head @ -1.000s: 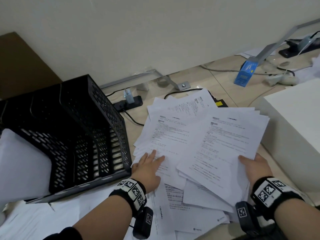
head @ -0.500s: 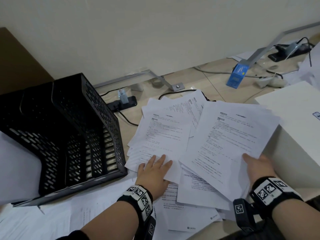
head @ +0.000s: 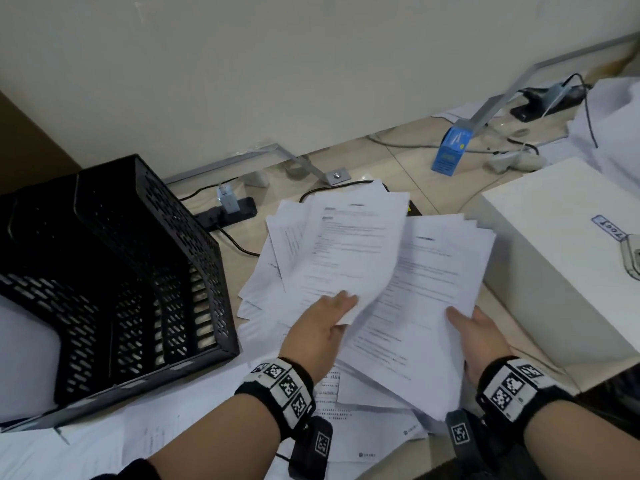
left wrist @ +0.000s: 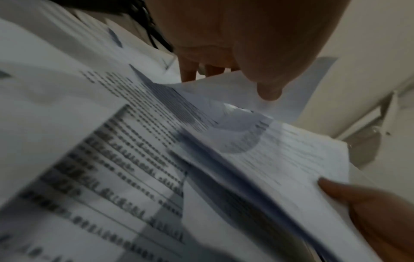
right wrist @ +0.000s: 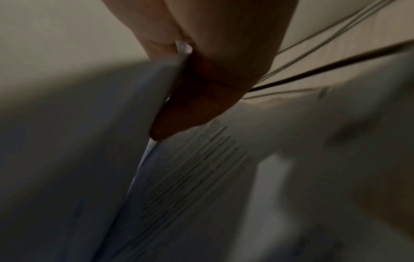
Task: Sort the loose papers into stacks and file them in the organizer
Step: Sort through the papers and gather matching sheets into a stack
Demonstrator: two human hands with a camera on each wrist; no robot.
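White printed papers lie scattered on the floor [head: 363,431]. My left hand [head: 341,308] pinches the lower corner of a printed sheet [head: 346,244] and holds it tilted up off the pile; in the left wrist view the thumb [left wrist: 268,92] lies on that sheet [left wrist: 224,88]. My right hand [head: 464,323] grips a thick stack of papers [head: 433,282] by its near edge, thumb on top. The lifted sheet overlaps the stack's left side. The black mesh organizer [head: 104,271] stands to the left, its slots facing me. The right wrist view is dark and blurred; fingers [right wrist: 201,88] clamp paper edges [right wrist: 156,159].
A white box [head: 571,271] stands close on the right. Behind the papers lie a black power strip [head: 228,213] with cables, a metal frame foot [head: 332,176] and a small blue carton [head: 450,150]. More sheets [head: 104,445] lie under and before the organizer.
My left hand, earlier flat on the left pile, has taken hold of a sheet, raised it and swung it right over the stack. The right hand keeps its grip on the stack.
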